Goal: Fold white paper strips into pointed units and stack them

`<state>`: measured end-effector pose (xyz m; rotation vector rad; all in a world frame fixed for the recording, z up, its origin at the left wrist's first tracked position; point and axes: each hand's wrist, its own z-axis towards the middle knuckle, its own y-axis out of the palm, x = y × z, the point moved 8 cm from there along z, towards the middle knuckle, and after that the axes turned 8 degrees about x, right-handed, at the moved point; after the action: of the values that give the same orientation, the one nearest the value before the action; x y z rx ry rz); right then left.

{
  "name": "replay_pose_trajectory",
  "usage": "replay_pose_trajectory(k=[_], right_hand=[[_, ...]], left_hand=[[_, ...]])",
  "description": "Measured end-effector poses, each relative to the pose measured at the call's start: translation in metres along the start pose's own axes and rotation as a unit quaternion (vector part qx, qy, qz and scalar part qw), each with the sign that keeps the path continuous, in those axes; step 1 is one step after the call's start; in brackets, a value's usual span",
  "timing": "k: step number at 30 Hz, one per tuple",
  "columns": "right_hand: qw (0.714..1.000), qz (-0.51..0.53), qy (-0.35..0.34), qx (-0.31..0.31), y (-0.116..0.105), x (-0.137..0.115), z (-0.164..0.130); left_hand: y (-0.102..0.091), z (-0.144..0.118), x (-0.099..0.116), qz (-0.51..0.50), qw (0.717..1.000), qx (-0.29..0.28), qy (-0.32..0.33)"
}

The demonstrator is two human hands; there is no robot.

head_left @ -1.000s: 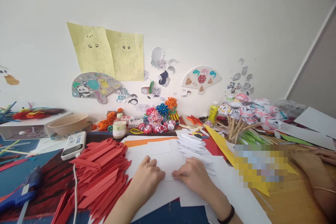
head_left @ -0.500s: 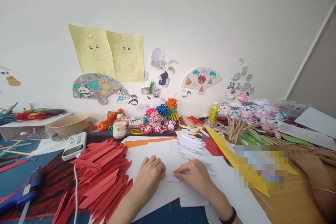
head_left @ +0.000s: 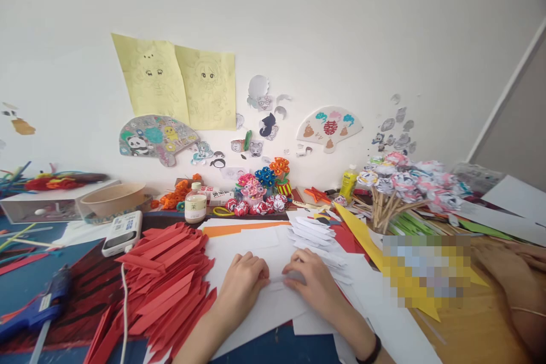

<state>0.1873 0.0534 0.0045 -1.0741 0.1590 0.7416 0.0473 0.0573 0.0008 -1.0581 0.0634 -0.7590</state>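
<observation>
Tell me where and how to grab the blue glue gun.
Grip the handle of the blue glue gun, probably best with the left hand, from above and the left: the handle juts leftward from the body, away from the translucent stick at its near end.

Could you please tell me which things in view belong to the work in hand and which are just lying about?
Seemingly part of the work:
- white paper between the left hand and right hand
- piled white pieces, probably
- red paper strips, possibly

Apparently just lying about:
- blue glue gun
- yellow bottle
- white device with its cable
</observation>
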Motion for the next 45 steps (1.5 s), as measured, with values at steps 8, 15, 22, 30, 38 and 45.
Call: replay_pose_trajectory(k=[8, 15, 22, 30, 38, 45], right_hand=[[0.999, 0.04, 0.015, -0.021, 0.009, 0.009, 0.003], [0.994, 0.029, -0.102, -0.032, 0.002, 0.0, -0.002], [0.984, -0.045, -0.17, -0.034, 0.006, -0.006, -0.007], [0.987, -0.039, -0.139, -0.071, -0.004, -0.006, -0.011], [0.995, -0.008, -0.097, -0.022, 0.0, -0.003, -0.006], [0.999, 0.041, -0.023, 0.026, -0.006, 0.0, -0.005]], left_hand=[[0.0, -0.001, 0.005, 0.009, 0.999, -0.033, 0.029], [-0.001, -0.003, 0.014, 0.07, 0.992, -0.033, 0.099], [0.006, -0.009, 0.027, 0.168, 0.965, -0.043, 0.196], [-0.001, -0.014, 0.027, 0.152, 0.96, -0.058, 0.229], [-0.002, -0.006, 0.021, 0.186, 0.968, -0.018, 0.168], [-0.015, -0.004, 0.014, 0.004, 0.999, -0.006, 0.041]])
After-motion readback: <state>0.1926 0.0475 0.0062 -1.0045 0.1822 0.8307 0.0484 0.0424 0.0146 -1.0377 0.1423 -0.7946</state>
